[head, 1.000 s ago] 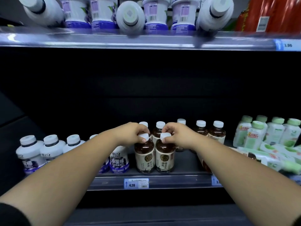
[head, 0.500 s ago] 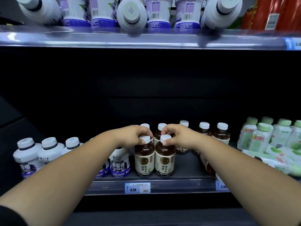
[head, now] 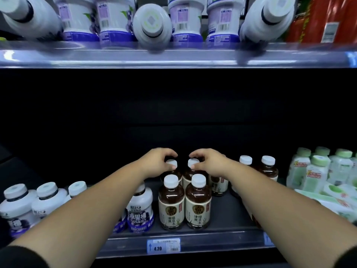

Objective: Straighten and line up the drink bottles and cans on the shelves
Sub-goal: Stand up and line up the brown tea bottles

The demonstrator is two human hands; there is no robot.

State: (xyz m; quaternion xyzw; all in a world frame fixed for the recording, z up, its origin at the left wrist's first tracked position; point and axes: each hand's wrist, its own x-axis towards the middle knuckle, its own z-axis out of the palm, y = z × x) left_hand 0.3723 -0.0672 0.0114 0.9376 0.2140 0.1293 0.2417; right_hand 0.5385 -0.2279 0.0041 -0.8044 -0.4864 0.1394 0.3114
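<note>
**Both hands on the second row of brown bottles**

The 4.20 price tag (head: 163,247) on the front rail of the lower shelf (head: 222,241) is the easiest marker here. Directly above it stand the front-left brown bottle (head: 171,204) and the front-right brown bottle (head: 198,205). Both are upright and white-capped, pressed side by side with their labels facing out.

Just behind that pair, further back from the tag, are the rear-left brown bottle (head: 171,163) and the rear-right brown bottle (head: 193,163). The person's left hand (head: 158,161) has its fingers (head: 170,153) curled over the rear-left cap, gripping it. The right hand (head: 209,161) grips the rear-right cap the same way. The forearms reach in over the rail on either side of the tag.

Left of the tag, white juice bottles (head: 141,209) with purple labels stand along the shelf front, partly hidden by the left forearm. Right of the tag and further back, two more brown bottles (head: 268,168) stand upright. Beyond them are pale green-capped bottles (head: 316,171), some lying down.

High above the tag, on the upper shelf (head: 193,57), several tipped white bottles (head: 152,28) lie with their caps toward the front.
</note>
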